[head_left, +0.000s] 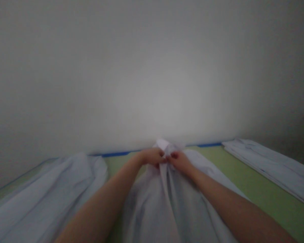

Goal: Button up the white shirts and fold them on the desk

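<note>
A white cloth point(167, 202) lies bunched lengthwise on a green table point(263, 192), running from the near edge toward the wall. My left hand point(153, 157) and my right hand point(179, 161) meet at its far end, both closed on the gathered fabric. A small tuft of the cloth sticks up just beyond my fingers. Both forearms stretch out over the cloth.
A second white cloth point(40, 199) lies loosely heaped at the left. A folded stack of white cloth point(271, 165) rests at the right. The table's far edge has a blue strip point(116, 154) against a plain pale wall point(152, 67).
</note>
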Available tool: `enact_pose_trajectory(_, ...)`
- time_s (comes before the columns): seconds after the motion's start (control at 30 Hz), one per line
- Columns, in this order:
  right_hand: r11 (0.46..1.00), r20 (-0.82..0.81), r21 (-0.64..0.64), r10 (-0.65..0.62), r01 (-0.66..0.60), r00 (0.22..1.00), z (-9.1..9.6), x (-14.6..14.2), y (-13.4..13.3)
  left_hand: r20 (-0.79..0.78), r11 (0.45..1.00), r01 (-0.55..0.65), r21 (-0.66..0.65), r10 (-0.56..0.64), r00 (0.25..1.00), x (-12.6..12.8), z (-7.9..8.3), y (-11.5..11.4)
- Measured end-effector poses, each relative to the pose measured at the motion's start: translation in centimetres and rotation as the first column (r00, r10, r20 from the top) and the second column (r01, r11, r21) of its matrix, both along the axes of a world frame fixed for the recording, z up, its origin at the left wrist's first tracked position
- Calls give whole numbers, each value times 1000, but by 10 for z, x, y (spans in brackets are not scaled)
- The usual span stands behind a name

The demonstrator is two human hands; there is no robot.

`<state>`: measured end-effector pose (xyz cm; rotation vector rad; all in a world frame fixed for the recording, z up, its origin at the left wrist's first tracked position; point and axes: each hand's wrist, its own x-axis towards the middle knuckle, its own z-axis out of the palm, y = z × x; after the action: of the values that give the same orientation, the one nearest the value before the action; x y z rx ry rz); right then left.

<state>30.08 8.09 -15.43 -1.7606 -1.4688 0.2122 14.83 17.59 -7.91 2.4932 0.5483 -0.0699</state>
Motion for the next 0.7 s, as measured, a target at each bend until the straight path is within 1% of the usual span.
enact_pose_trajectory(0.07, 998, -32, -10, 62, -63, 998, 2, 1, -1, 97, 994, 54, -95, -45, 994, -4, 7, 0)
enact_pose_trajectory(0.1, 997, -43, -11, 73, -73, 996, 3, 2, -1, 136, 988, 80, -136, -61, 989, -7, 11, 0)
enact_pose_trajectory(0.17, 1000, -61, 9, 22, -21, 998, 6, 4, -2, 184, 976, 104, -191, -69, 981, -15, 19, 1)
enact_pose_trajectory(0.23, 994, -102, 68, -75, 82, 992, 8, 7, -3, 163, 979, 79, -188, -48, 985, -25, 27, 6)
enact_pose_trajectory(0.3, 976, -164, 129, -153, 175, 975, 10, 12, -4, 61, 995, 14, -102, -8, 998, -38, 32, 16)
enact_pose_trajectory(0.37, 955, -235, 159, -210, 251, 949, 12, 17, -7, -85, 993, -95, 77, 101, 991, -51, 36, 29)
enact_pose_trajectory(0.4, 946, -268, 160, -233, 282, 935, 13, 20, -8, -129, 968, -151, 198, 178, 975, -56, 37, 36)
enact_pose_trajectory(0.43, 938, -296, 158, -252, 308, 921, 13, 23, -9, -137, 924, -203, 324, 258, 957, -61, 38, 41)
enact_pose_trajectory(0.47, 933, -317, 157, -262, 323, 911, 13, 25, -9, -112, 863, -250, 439, 328, 938, -64, 39, 45)
enact_pose_trajectory(0.5, 933, -332, 156, -260, 325, 907, 13, 26, -9, -59, 790, -292, 538, 381, 923, -65, 39, 47)
enact_pose_trajectory(0.53, 937, -344, 159, -243, 312, 907, 13, 27, -9, 8, 719, -326, 614, 407, 913, -63, 40, 46)
enact_pose_trajectory(0.57, 943, -358, 166, -214, 288, 909, 14, 27, -9, 76, 662, -350, 663, 404, 911, -59, 40, 42)
enact_pose_trajectory(0.6, 947, -377, 176, -186, 267, 907, 14, 26, -9, 138, 630, -367, 684, 383, 913, -53, 39, 36)
enact_pose_trajectory(0.63, 950, -396, 186, -162, 252, 904, 15, 25, -9, 184, 630, -374, 681, 347, 920, -45, 38, 26)
enact_pose_trajectory(0.67, 951, -414, 193, -144, 241, 899, 16, 24, -10, 214, 663, -360, 656, 294, 932, -36, 36, 14)
enact_pose_trajectory(0.7, 952, -428, 198, -131, 235, 894, 17, 23, -10, 231, 722, -328, 609, 235, 944, -26, 32, 1)
